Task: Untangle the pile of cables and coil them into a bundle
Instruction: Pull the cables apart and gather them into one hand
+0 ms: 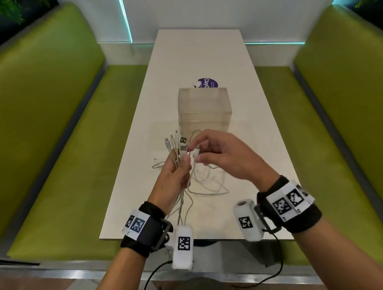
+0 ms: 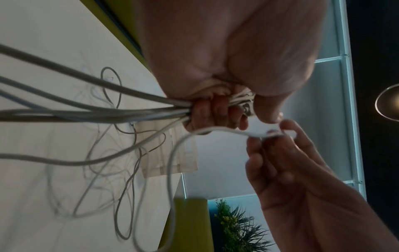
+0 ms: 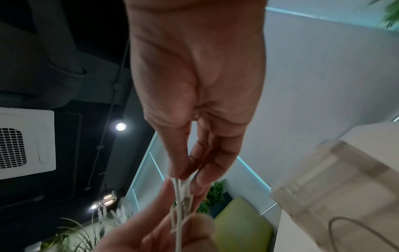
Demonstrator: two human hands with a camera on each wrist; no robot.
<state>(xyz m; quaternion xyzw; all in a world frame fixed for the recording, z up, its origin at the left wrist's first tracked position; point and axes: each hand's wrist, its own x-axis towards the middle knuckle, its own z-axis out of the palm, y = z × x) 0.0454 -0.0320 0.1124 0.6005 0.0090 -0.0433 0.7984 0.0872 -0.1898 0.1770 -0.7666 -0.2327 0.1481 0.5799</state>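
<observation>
Here, left hand fisted round cables, right hand pinching one connector; translucent box behind, contents unclear.

A long table runs away from the person, with a bench on its left and another bench on its right. A box stands in the middle of the table, and a sticker lies just behind it. Both hands are up in front of the box, the left hand beside the right hand. Loose cables lie on the table under them.
</observation>
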